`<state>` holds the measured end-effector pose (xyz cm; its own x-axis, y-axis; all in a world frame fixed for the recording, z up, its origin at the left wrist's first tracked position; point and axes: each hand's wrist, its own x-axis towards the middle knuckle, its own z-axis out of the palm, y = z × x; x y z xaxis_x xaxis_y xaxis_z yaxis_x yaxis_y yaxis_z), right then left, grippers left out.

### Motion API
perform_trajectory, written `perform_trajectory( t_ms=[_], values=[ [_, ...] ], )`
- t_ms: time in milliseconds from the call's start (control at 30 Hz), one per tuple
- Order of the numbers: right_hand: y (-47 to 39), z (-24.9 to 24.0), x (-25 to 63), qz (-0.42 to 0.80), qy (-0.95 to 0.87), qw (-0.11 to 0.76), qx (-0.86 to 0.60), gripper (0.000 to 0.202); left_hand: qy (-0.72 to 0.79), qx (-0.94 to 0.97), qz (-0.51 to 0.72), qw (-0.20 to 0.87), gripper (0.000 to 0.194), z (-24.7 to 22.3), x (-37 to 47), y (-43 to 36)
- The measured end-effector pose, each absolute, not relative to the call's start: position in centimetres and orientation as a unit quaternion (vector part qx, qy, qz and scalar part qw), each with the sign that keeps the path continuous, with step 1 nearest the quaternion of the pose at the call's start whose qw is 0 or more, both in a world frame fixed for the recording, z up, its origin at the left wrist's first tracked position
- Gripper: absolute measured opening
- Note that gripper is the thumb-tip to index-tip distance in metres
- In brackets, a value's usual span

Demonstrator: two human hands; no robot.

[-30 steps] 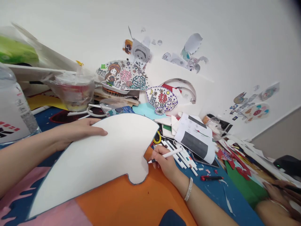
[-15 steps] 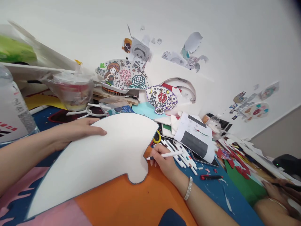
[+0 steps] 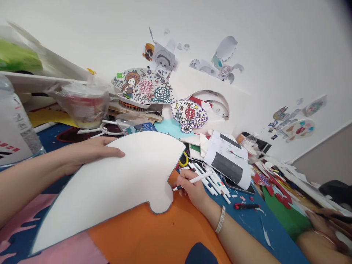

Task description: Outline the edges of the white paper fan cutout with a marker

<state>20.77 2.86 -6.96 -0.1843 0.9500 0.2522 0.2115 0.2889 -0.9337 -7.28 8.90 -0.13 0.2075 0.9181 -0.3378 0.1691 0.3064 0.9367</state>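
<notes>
A large white fan-shaped board with a dark outline lies tilted across orange paper. My left hand grips its upper left edge, thumb on top and the other fingers hidden beneath. In my right hand is a white marker, held in a writing grip with its tip at the board's right edge, just above the rounded tab. Several white markers lie on the blue table beyond that hand, near yellow-handled scissors.
A bagged cup and a large bottle stand at left. Decorated fans lean against the wall behind. A red-black pen lies at right near paper scraps. Another person's hand is at far right.
My right hand has shifted the marker's tip slightly down along the board's right edge, and the marker tilts more steeply. My left hand and the board stay nearly still.
</notes>
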Motion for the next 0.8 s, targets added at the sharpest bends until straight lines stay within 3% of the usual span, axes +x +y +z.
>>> perform_trajectory(
  t_ms=[800],
  values=[
    [2.56,-6.58,20.67,0.423,-0.653,0.439,-0.449,0.023,0.556,0.502,0.312,0.584,0.063,0.12,-7.01,8.59]
  ],
)
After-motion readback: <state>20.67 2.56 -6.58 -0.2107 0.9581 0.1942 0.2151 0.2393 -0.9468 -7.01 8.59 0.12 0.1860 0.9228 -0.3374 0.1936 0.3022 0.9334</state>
